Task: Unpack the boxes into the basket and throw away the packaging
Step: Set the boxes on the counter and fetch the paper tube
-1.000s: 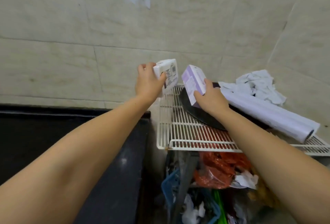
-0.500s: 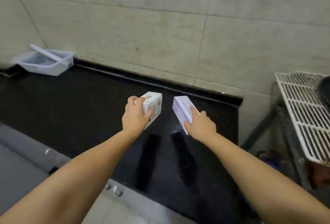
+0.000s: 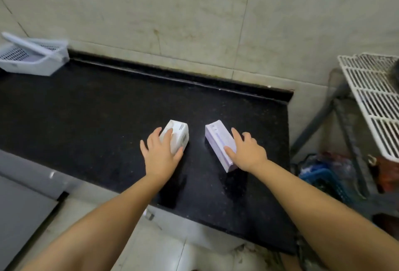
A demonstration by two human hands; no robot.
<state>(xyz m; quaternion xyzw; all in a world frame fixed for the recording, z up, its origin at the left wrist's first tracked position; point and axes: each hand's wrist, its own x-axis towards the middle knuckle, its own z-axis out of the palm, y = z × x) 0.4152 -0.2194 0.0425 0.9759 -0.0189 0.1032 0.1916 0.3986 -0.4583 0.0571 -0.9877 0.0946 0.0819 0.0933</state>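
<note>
Both boxes down on the black counter [image 3: 86,106].

My left hand [image 3: 160,155] keeps a loose grip on the white box [image 3: 178,135]; my right hand [image 3: 246,152] lies half-open against the lilac box [image 3: 218,141]. The white basket [image 3: 32,59] sits far left.
</note>
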